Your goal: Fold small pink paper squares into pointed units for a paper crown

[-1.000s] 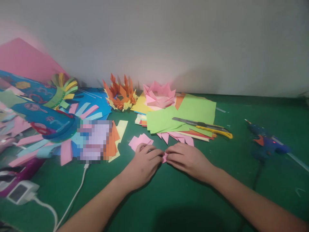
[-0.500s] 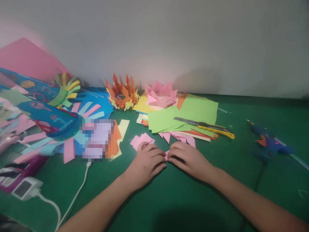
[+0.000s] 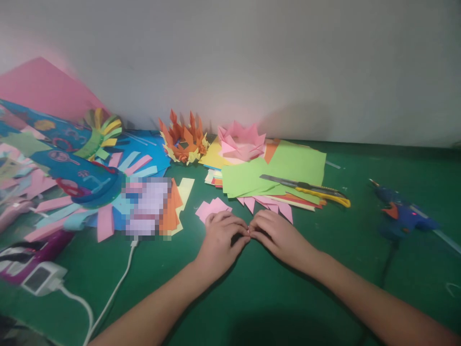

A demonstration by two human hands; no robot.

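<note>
My left hand [image 3: 225,240] and my right hand [image 3: 277,233] meet at the fingertips above the green table. Both are closed in a pinch on a small piece of pink paper [image 3: 248,230], nearly all of it hidden by the fingers. Just behind my left hand lie several pink paper squares [image 3: 213,207]. Folded pink paper pieces [image 3: 275,205] lie behind my right hand, partly under a stack of green paper [image 3: 252,175]. A yellow utility knife [image 3: 306,187] rests across that stack.
A blue glue gun [image 3: 405,214] lies at the right. Orange [image 3: 185,139] and pink paper crowns [image 3: 242,142] stand at the back, near the wall. Left are blue paper cones [image 3: 90,178] with strips, a blurred-out rectangle [image 3: 147,206] with a white cable [image 3: 120,283], and a white device [image 3: 43,278].
My fingertips have drawn closer together, and less of the pink paper shows between them. The whole view has shifted slightly; the other things keep their places.
</note>
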